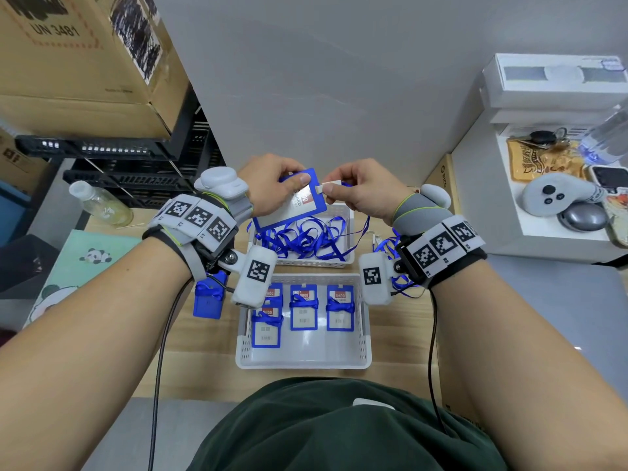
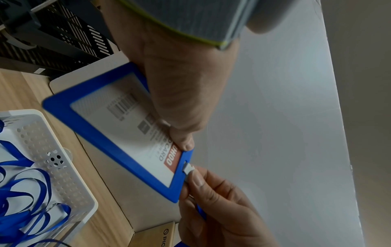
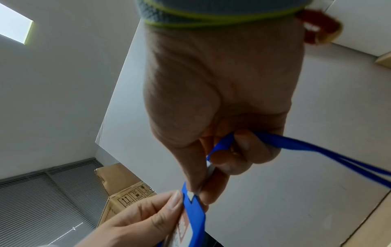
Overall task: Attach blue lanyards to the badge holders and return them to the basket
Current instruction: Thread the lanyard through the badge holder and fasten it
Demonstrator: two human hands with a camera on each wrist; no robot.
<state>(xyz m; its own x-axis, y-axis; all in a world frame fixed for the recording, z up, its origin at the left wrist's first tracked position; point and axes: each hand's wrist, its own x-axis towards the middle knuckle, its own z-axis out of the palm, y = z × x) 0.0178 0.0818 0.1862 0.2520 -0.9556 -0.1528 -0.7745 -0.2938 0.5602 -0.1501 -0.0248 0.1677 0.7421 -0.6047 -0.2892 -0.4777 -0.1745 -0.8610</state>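
Observation:
My left hand (image 1: 272,185) pinches a blue-framed badge holder (image 1: 292,203) by its top corner, holding it in the air above the far white basket (image 1: 346,215). My right hand (image 1: 356,192) pinches the clear clip strap (image 2: 189,168) of a blue lanyard (image 3: 306,147), whose tip sits in the holder's top slot. The ribbon runs through my curled right fingers and hangs off to the right. The far basket holds a tangle of loose blue lanyards (image 1: 306,239). The near white basket (image 1: 302,358) holds several badge holders (image 1: 304,307) wrapped in blue ribbon.
One more wrapped blue holder (image 1: 208,297) lies on the wooden table left of the near basket. A clear bottle (image 1: 98,203) stands at far left near black crates. A white shelf (image 1: 543,232) at right carries a controller, keys and boxes.

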